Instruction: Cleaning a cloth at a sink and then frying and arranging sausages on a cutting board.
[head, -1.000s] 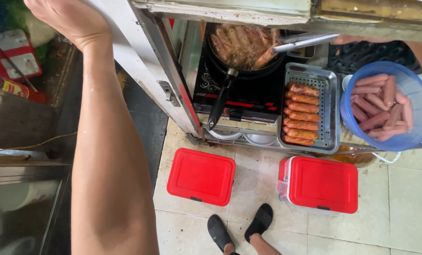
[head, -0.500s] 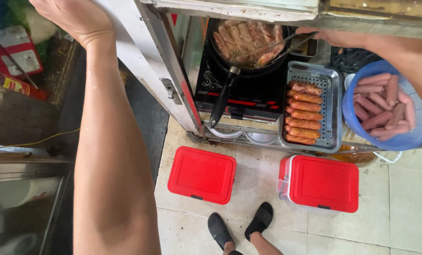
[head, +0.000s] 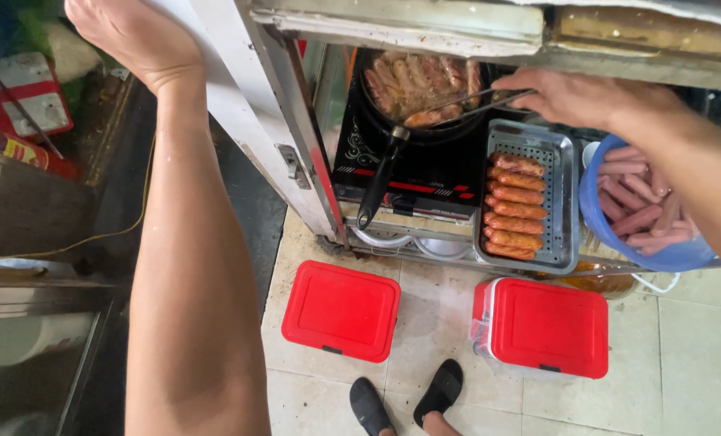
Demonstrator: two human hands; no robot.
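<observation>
Tongs, thin metal, sit pinched in the right hand, fingers closed round the handle end, tips reaching over the round black frying pan and touching a browned sausage near its front rim. Pan is full of frying sausages & sits on a black flat cooktop; its long black handle points down toward the viewer.

Left hand is up at top left, pressed vs. the edge of the white metal cart frame. Fingers run out of view, so can't tell if it grips or just leans.

Just right of the cooktop: perforated rectangular metal tray w/ a row of cooked orange-brown sausages. Right of that, partly behind the right forearm, round blue plastic bowl holding raw pink sausages.

On the tiled floor below: two red-lidded plastic boxes, left one & right one, apart from each other. Two black sandals at bottom edge, between the boxes.
</observation>
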